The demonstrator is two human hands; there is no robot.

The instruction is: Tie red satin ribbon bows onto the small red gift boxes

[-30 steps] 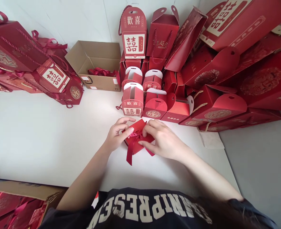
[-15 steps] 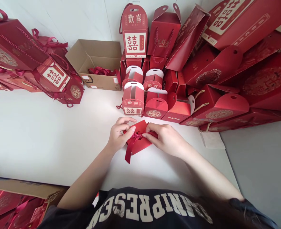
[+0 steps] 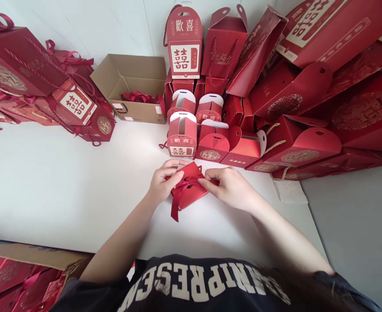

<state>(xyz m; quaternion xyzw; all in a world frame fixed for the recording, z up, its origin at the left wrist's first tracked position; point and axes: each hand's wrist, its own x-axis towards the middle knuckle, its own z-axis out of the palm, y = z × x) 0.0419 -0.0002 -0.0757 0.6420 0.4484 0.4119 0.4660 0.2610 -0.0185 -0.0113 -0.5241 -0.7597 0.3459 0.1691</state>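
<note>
A small red gift box rests on the white table in front of me, with a dark red ribbon tied in a bow over its top. One ribbon tail hangs down over the box's near left side. My left hand is closed at the box's left edge, its thumb on top at the bow's left side. With thumb and forefinger pressed together, my right hand pinches the ribbon to the right of the knot. The part of the ribbon inside the right fingers is hidden.
Several red gift boxes stand close behind, with larger ones stacked at the right. An opened cardboard box holds red ribbon. More ribboned boxes are piled at the left. A carton of red boxes sits at the lower left.
My right hand has moved slightly right, away from the knot, drawing the ribbon outward. More of the box top shows between my hands. My left hand has stayed nearly in place.
</note>
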